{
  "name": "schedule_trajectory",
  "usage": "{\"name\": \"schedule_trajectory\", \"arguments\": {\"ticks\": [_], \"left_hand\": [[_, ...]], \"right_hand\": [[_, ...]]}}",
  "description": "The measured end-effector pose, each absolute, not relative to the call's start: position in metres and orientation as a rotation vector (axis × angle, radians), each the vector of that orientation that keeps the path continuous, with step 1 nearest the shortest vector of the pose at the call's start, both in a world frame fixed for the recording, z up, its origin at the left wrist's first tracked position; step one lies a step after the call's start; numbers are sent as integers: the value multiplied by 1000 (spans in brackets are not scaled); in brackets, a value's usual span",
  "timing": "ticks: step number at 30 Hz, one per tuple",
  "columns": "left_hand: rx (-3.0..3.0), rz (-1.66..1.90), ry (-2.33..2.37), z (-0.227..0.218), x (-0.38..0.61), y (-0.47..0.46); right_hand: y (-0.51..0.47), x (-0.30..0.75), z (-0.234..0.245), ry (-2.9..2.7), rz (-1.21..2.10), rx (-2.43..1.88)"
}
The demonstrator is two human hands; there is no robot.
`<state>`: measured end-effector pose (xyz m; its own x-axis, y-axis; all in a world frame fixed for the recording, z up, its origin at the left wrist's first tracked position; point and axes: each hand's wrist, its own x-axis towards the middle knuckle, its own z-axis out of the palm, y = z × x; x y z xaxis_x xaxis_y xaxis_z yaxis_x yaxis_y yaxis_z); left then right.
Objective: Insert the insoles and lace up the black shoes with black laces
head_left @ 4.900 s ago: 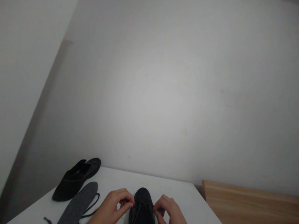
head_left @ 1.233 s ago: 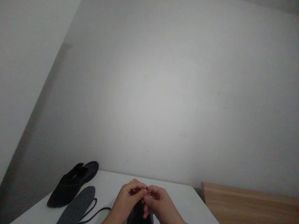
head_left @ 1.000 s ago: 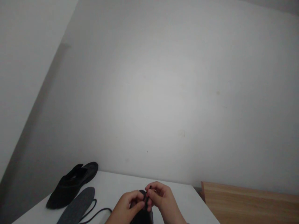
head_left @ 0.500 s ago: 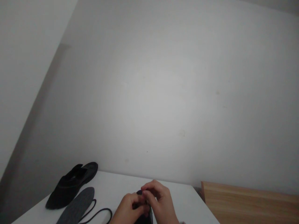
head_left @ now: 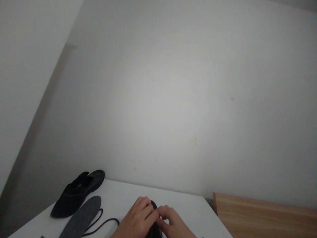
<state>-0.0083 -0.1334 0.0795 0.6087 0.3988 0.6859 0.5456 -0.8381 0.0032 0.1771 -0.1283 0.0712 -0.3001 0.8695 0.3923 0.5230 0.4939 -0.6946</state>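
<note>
Low in the view, a black shoe [head_left: 156, 232] lies under my two hands, with only its far tip and a strip between them showing. My left hand [head_left: 141, 216] is closed over its left side, fingers curled across the top. From the right, my right hand [head_left: 174, 223] pinches at the shoe's upper edge, thumb and forefinger close together; what sits between these fingertips is too small to make out. A black shoelace [head_left: 105, 223] curves over the table just left of my left hand.
On the white table [head_left: 183, 201], a grey insole [head_left: 83, 216] lies at the left, beside another black shoe [head_left: 74, 195] near the wall. A wooden board [head_left: 264, 215] stands beyond the table's right edge. The pale wall [head_left: 160, 99] rises behind.
My left hand has moved up and over the shoe, its fingers now covering the top. My right hand has dropped slightly and turned flatter. The camera view has shifted a little.
</note>
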Motion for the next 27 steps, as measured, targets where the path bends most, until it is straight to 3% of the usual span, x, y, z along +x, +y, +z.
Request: {"name": "schedule_trajectory", "arguments": {"ticks": [5,10,19,27], "left_hand": [[-2457,-899,-698,72,-9,-133],[-2434,-979,-670,67,-11,-126],[-2522,-1204,-909,72,-22,-136],[-2908,-1548,-953,73,-27,-134]], "right_hand": [[-130,173,76,-1926,831,-1066],[-122,169,80,-1642,1071,-886],[-140,172,89,-1774,444,-1137],[-131,195,72,-1816,459,-1334]]}}
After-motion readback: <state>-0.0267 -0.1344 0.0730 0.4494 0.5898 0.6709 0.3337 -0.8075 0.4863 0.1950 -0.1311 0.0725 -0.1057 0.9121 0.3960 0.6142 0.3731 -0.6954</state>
